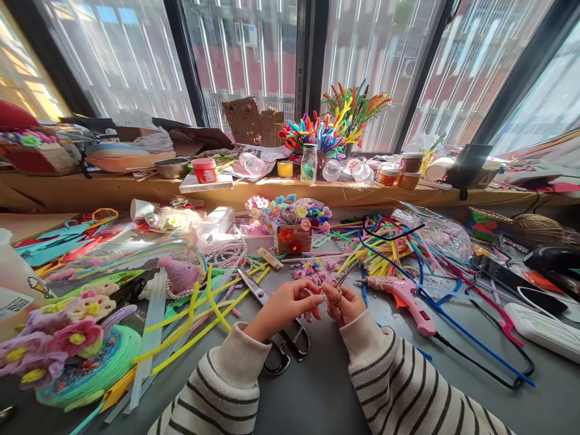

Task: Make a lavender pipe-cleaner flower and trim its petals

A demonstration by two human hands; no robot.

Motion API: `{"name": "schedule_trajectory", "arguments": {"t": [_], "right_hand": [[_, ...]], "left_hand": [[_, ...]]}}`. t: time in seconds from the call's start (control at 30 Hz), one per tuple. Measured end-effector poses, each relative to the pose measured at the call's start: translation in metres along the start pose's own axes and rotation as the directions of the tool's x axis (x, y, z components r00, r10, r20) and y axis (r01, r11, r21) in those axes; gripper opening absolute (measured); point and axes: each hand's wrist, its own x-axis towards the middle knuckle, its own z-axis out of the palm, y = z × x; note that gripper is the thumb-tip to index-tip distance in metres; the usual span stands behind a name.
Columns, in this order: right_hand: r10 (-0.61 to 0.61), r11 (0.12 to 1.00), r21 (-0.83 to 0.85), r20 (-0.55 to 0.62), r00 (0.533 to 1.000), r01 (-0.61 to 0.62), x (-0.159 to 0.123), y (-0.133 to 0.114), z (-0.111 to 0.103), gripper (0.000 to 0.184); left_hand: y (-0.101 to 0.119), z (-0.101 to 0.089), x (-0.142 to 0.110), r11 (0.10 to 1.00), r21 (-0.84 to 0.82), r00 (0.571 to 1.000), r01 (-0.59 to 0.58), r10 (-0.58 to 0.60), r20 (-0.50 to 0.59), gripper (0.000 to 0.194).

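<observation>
My left hand [290, 305] is closed, thumb and fingertips pinched together near the middle of the table. Whatever is between them is too small or hidden to name. Close beside it, my right hand [343, 302] is wrapped round small scissors [348, 273], whose thin metal blades point up and away from me. The fingertips of both hands almost meet. Large scissors [258, 293] with black handles lie partly under my left hand and wrist. Just beyond my hands is a pile of small pink and purple flowers [316, 270].
A pink glue gun [408, 296] lies to the right, its black cord curving over the table. Yellow pipe cleaners [194, 338] and clear glue sticks [149, 338] are at left. A flower-filled box [294, 238] stands behind. Jars, including a glass bottle [309, 164], line the sill.
</observation>
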Motion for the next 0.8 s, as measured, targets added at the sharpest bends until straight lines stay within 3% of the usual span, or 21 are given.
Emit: {"name": "schedule_trajectory", "arguments": {"t": [0.2,0.33,0.8], "right_hand": [[-0.117,0.975,-0.194,-0.054,0.992,0.105,-0.001,0.004,-0.002,0.029],[-0.157,0.95,-0.282,-0.06,0.986,0.134,0.0,0.007,-0.004,0.029],[-0.157,0.946,-0.3,-0.08,0.984,0.126,-0.001,0.005,-0.002,0.035]], "left_hand": [[0.004,0.002,-0.002,0.994,0.077,0.996,0.074,-0.069,-0.062,0.025],[0.003,0.002,-0.002,0.992,0.052,0.993,0.114,-0.112,-0.043,0.026],[-0.005,-0.001,-0.001,0.991,-0.064,0.992,0.117,-0.119,-0.028,0.027]]}}
